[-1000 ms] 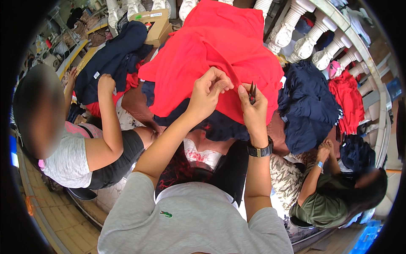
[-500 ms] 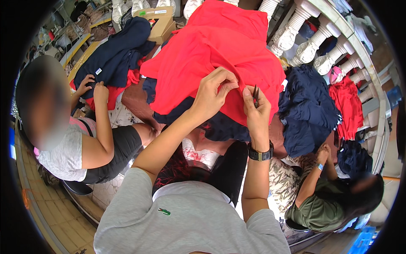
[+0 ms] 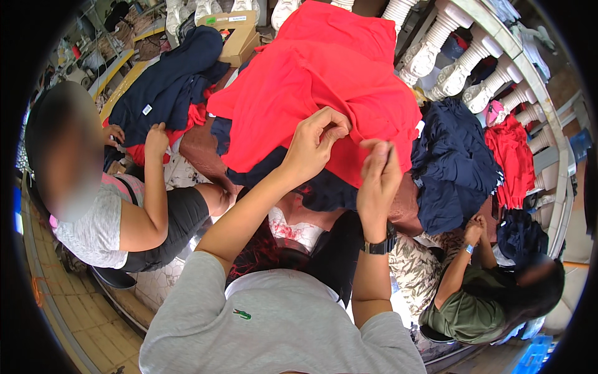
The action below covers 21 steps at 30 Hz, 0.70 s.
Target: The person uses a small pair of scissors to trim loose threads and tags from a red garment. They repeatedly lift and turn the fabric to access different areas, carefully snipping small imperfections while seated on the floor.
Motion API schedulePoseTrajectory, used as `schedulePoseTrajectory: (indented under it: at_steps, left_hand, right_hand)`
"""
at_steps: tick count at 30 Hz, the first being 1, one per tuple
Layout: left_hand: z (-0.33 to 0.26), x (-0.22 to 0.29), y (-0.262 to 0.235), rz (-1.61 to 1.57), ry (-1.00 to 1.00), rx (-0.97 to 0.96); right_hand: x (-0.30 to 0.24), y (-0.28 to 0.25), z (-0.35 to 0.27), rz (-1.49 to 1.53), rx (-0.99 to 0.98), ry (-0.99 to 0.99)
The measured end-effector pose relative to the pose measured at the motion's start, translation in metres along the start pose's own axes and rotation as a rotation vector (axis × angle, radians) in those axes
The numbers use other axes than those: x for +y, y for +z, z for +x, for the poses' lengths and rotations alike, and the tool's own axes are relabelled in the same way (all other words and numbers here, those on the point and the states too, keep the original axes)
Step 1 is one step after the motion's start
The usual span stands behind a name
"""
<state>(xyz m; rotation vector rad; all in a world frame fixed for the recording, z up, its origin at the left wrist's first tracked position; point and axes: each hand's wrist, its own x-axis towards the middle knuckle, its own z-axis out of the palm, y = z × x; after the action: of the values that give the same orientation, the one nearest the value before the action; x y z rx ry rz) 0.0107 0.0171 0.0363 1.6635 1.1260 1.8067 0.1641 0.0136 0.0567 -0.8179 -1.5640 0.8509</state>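
A large red garment (image 3: pixel 311 81) is spread in front of me over dark navy cloth (image 3: pixel 324 190). My left hand (image 3: pixel 317 140) is closed in a pinch at a fold of the red garment, its thumb and fingertips together. To its right, my right hand (image 3: pixel 379 181) is raised just off the red cloth, fingers curled and a little smeared by motion. A dark bit of the thread snips (image 3: pixel 390 153) shows at its fingers; the rest is hidden in the hand.
Navy garments (image 3: pixel 458 162) and a red one (image 3: pixel 509 159) are heaped at right, before a white balustrade (image 3: pixel 451 75). A cardboard box (image 3: pixel 237 47) stands at back left. A person (image 3: pixel 134 212) sits at left with navy cloth (image 3: pixel 165 81); another person (image 3: pixel 479 299) sits at right.
My right hand has come away from the red garment's edge, and the snips' blades no longer show clearly. My left hand has sunk slightly. The left person's hands have moved apart.
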Motion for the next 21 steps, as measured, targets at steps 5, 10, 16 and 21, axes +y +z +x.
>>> schedulePoseTrajectory:
  at_steps: [5, 10, 16, 21]
  left_hand:
    - [0.0, 0.003, 0.002, -0.001, -0.005, 0.005]
    - [-0.002, 0.004, 0.0, 0.047, -0.016, -0.002]
    - [-0.001, 0.006, 0.0, 0.127, 0.081, 0.018]
    - [0.0, 0.006, 0.0, 0.195, 0.144, 0.021]
  right_hand:
    - [0.003, 0.014, -0.013, 0.099, -0.199, 0.327]
    - [0.012, 0.02, -0.008, 0.096, -0.181, 0.257]
    - [0.018, 0.021, -0.003, 0.095, -0.159, 0.279]
    - [0.025, 0.023, 0.001, 0.123, -0.165, 0.24]
